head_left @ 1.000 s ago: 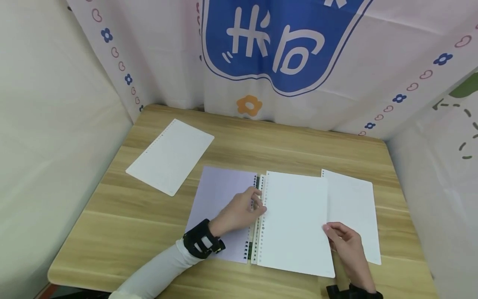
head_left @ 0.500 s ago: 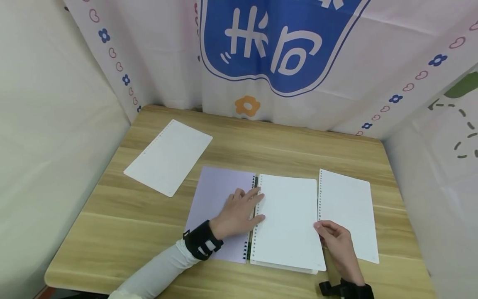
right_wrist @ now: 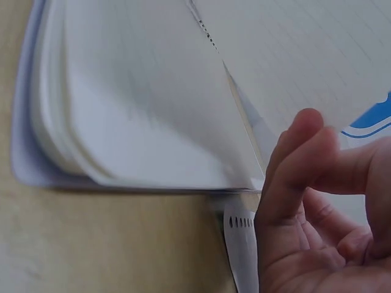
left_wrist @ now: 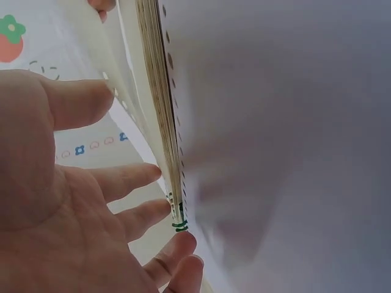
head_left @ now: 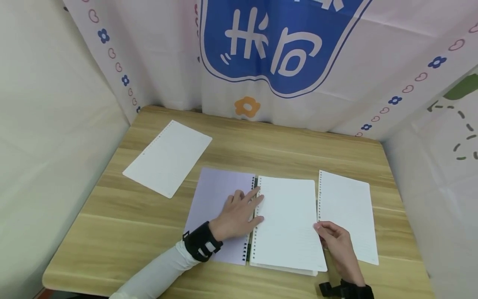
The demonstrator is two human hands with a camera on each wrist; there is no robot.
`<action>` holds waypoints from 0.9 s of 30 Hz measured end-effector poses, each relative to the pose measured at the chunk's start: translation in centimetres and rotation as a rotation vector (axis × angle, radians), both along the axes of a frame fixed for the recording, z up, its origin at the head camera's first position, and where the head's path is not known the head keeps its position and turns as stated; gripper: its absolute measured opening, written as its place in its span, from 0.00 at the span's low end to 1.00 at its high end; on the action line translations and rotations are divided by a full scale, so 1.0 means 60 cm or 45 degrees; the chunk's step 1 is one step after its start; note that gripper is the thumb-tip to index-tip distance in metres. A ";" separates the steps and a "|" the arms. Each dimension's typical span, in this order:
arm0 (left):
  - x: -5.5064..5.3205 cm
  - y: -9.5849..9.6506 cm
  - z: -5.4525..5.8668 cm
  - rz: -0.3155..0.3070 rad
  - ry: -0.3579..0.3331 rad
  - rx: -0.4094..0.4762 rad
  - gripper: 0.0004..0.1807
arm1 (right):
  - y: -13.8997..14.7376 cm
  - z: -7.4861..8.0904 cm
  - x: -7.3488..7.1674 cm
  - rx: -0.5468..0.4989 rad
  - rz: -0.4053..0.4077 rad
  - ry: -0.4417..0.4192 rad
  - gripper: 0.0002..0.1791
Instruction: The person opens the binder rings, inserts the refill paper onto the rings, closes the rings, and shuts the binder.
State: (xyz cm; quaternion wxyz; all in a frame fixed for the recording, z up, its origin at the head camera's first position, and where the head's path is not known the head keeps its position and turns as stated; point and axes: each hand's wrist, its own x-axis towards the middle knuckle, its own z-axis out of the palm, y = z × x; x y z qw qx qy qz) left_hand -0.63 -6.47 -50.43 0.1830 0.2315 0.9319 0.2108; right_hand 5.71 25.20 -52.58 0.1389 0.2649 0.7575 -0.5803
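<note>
An open loose-leaf notebook lies on the table, its purple cover [head_left: 214,191] to the left and its page stack [left_wrist: 157,79] to the right of the binding rings [head_left: 245,251]. Over the stack is a white hole-punched sheet [head_left: 285,220]. My right hand [head_left: 340,247] pinches that sheet at its right edge between thumb and fingers; in the right wrist view the sheet [right_wrist: 287,67] slants up off the pages below. Stretched across cover and rings, my left hand [head_left: 237,214] touches the sheet's punched edge with extended fingertips. Whether the holes sit on the rings cannot be told.
Another punched sheet [head_left: 347,216] lies just right of the notebook, partly behind my right hand. A further sheet [head_left: 168,160] lies angled at the back left of the wooden table [head_left: 123,232]. A printed curtain [head_left: 164,54] hangs along the table's back edge.
The held sheet has shifted left and down over the stack, up to the rings. My left fingers have spread from a curled pose onto its punched edge. The last half second shows little movement.
</note>
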 end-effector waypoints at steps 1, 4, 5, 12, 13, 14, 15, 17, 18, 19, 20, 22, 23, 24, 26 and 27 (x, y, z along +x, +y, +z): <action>-0.002 0.001 0.000 -0.002 0.002 -0.003 0.36 | 0.000 0.000 0.000 -0.006 0.005 0.003 0.13; -0.008 0.003 0.000 -0.002 0.007 -0.016 0.36 | -0.001 0.000 0.000 -0.023 0.014 0.012 0.13; -0.009 0.004 -0.001 -0.003 0.006 -0.020 0.36 | -0.001 0.000 0.000 -0.024 0.013 0.012 0.13; -0.012 0.009 -0.002 -0.032 -0.025 -0.056 0.38 | 0.001 -0.003 0.001 -0.044 -0.008 -0.021 0.13; -0.011 0.009 -0.001 -0.035 -0.027 -0.060 0.38 | 0.002 -0.003 0.001 -0.048 -0.009 -0.019 0.13; -0.010 0.009 0.000 -0.041 -0.026 -0.064 0.39 | 0.001 -0.004 0.001 -0.053 -0.010 -0.015 0.13; -0.008 0.009 0.001 -0.048 -0.022 -0.070 0.39 | 0.001 -0.005 0.001 -0.057 -0.009 -0.011 0.13; -0.003 0.006 0.003 -0.076 -0.027 -0.086 0.40 | 0.000 -0.006 0.002 -0.058 -0.004 0.000 0.13; 0.000 0.004 0.003 -0.098 -0.029 -0.095 0.42 | 0.000 -0.007 0.002 -0.059 -0.003 0.003 0.12; 0.003 0.002 0.005 -0.120 -0.034 -0.104 0.43 | -0.001 -0.008 0.002 -0.059 -0.002 0.005 0.12; 0.006 -0.001 0.005 -0.148 -0.041 -0.120 0.45 | -0.001 -0.009 0.003 -0.058 0.002 0.006 0.12; 0.011 -0.005 0.006 -0.206 -0.053 -0.157 0.50 | 0.000 -0.009 0.004 -0.056 0.010 0.007 0.13; 0.013 -0.008 0.007 -0.229 -0.057 -0.168 0.51 | 0.001 -0.009 0.004 -0.048 0.022 0.008 0.14; 0.015 -0.010 0.007 -0.246 -0.067 -0.177 0.53 | 0.002 -0.009 0.004 -0.041 0.030 0.008 0.14; 0.016 -0.013 0.008 -0.276 -0.085 -0.191 0.55 | 0.006 -0.009 0.005 -0.031 0.052 0.016 0.16; 0.017 -0.015 0.010 -0.286 -0.092 -0.190 0.56 | 0.008 -0.009 0.005 -0.029 0.059 0.020 0.16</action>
